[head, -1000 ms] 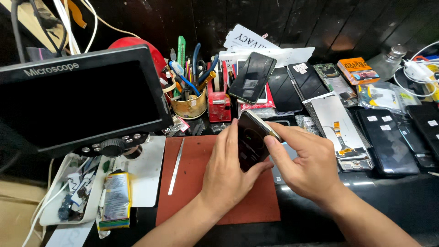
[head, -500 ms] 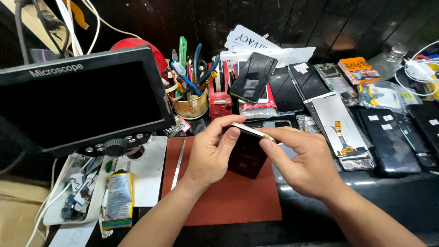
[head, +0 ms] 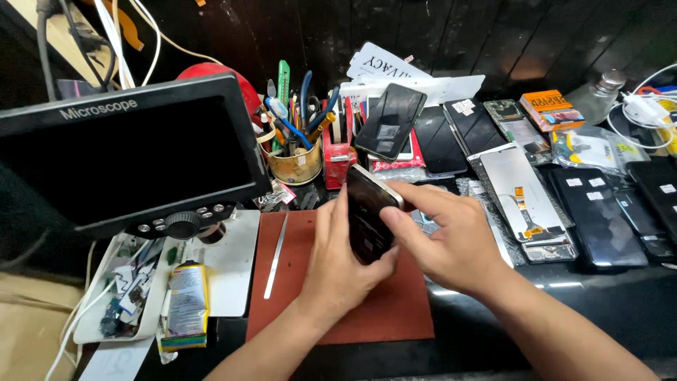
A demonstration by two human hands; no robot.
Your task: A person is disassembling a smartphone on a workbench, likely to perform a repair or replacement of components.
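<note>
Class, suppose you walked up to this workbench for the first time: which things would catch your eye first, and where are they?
At the centre, the left hand and right hand grip a dark smartphone on edge above a red-brown work mat. To the left stands a large black microscope monitor, screen dark. Along the right, loose phone screens and panels lie crowded on the black bench.

Both hands, left [head: 343,264] and right [head: 446,243], gripping a dark smartphone [head: 367,215] on edge above red work mat [head: 367,310], beside metal tweezers [head: 276,255].

Dark phone [head: 368,215] stands on edge, apparently tilted, above red mat [head: 381,310].
</note>
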